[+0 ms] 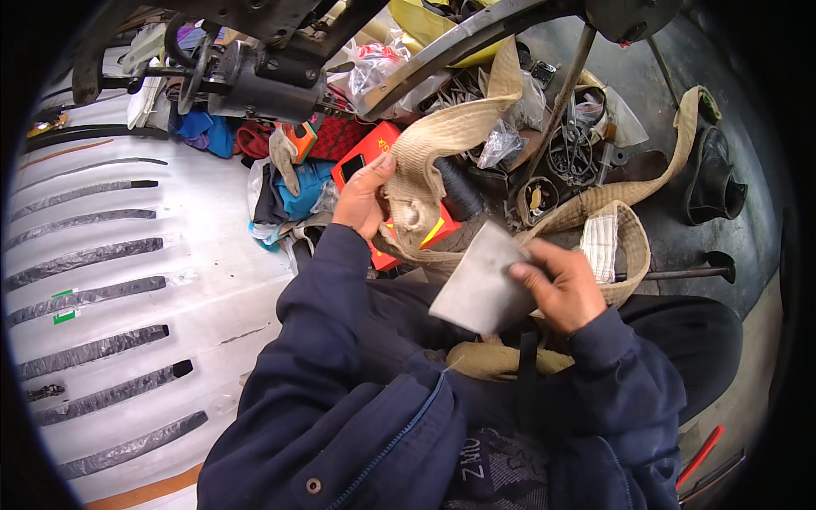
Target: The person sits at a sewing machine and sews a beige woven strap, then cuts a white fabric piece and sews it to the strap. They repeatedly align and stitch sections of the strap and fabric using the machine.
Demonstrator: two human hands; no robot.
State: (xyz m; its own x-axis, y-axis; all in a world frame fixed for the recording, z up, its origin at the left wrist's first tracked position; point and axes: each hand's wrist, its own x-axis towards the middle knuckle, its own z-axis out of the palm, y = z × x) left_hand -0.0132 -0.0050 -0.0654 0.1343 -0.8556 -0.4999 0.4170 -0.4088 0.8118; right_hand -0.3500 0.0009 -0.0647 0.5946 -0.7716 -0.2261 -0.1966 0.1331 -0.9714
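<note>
- Sitting low: person in dark blue jacket (357, 408), both forearms coming up from lower edge, cluttered work area ahead.
- White panel (170, 255) on the left, largest surface, with a row of dark grey strips (93, 255) laid across it; small green tag (64, 316) at its left edge, shape rectangular.
- Dark machine (263, 76) at top centre, metal bars running right from it.
- Beige webbing strap (450, 136), wide and woven, runs from top centre down to the left hand, loops across the lap and out right toward a black boot-like piece (714, 178).
- Red flat box (374, 153) with yellow-green edge lies under the strap, just past the left hand; dark rectangular label on its top face, partly covered.
- Clear plastic bags (374, 64) at top centre, crumpled, contents unclear.
- Blue and red cloths (297, 191) piled left of the box.
- Grey flat square piece (480, 285), metal or stiff sheet, tilted, held over the lap at centre.
- Right hand (561, 293): fingers curled, thumb on top, pinching the right edge of the grey piece.
- Left hand (365, 200): partly closed, fingers wrapped on the frayed strap end, thumb pressing it; touches the red box edge or just above, cannot tell.
- Red-handled tool (701, 455) at lower right, apart from both hands.
</note>
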